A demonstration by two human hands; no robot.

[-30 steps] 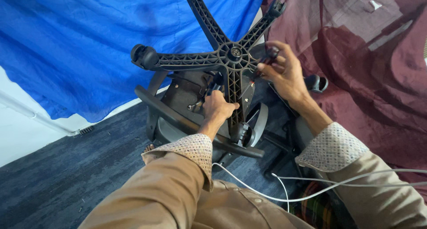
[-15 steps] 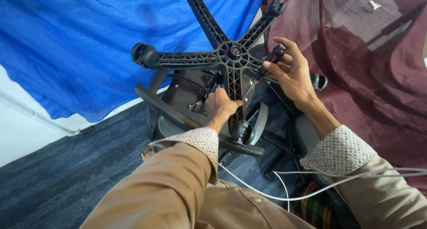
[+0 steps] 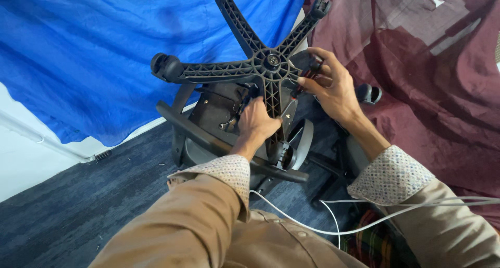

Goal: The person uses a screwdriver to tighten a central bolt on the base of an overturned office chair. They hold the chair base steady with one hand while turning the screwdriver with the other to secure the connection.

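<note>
From the head camera we look down on an office chair turned over on its side, so that its black five-armed base (image 3: 271, 65) faces us. One arm carries a wheel (image 3: 165, 66) at the left; two others reach up toward the blue cloth (image 3: 94, 49) and the dark red cloth (image 3: 442, 80) hung behind. The bare armrest (image 3: 208, 135) runs across below the base, above the dark carpet (image 3: 78, 205).

Our left hand (image 3: 259, 123) is tucked under the base, against the underside of the seat (image 3: 219, 109). Its fingers are curled in and pressed together; whether they pinch a bolt or a small fitting there we cannot tell, since the knuckles hide it.

Our right hand (image 3: 333, 88) sits just right of the hub, fingers closed around a slim tool with a red and black handle (image 3: 311, 73), its tip angled down toward the seat plate behind the base arm.

We judge that we are working on a fastener under the seat, one hand steadying the spot and the other bringing the tool in. The next move calls for setting the tip squarely on the fastener without catching the base arm that crosses in front, while our left hand keeps the part from turning.

A white cable (image 3: 323, 226) trails across our lap between the tan sleeves (image 3: 208, 216).
</note>
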